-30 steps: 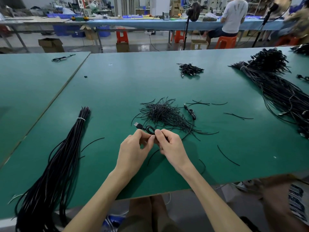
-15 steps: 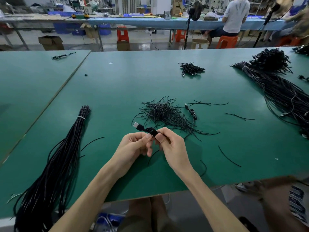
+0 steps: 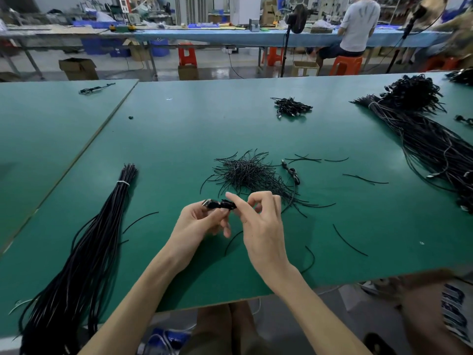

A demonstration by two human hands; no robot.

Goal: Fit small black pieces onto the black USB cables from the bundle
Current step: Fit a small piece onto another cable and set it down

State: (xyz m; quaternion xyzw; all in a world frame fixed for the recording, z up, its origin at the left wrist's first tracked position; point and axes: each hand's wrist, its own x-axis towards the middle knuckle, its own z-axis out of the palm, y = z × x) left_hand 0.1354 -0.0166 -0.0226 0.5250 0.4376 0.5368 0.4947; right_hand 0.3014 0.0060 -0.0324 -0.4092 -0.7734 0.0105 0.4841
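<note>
Apparently the task is in its early part. In the lower middle of the frame the left hand [image 3: 199, 224] grips the plug end of one USB cable [image 3: 217, 204], held above the table [image 3: 179, 129]. The right hand [image 3: 263, 226] pinches the cable's wound part with curled fingers; whether a piece sits there, I cannot tell. The bundle [image 3: 84, 247] at lower left looks full. The pile of small black pieces [image 3: 245, 172] lies just beyond the hands. The near table edge is under the forearms, and green surface shows between the hands and the bundle.
</note>
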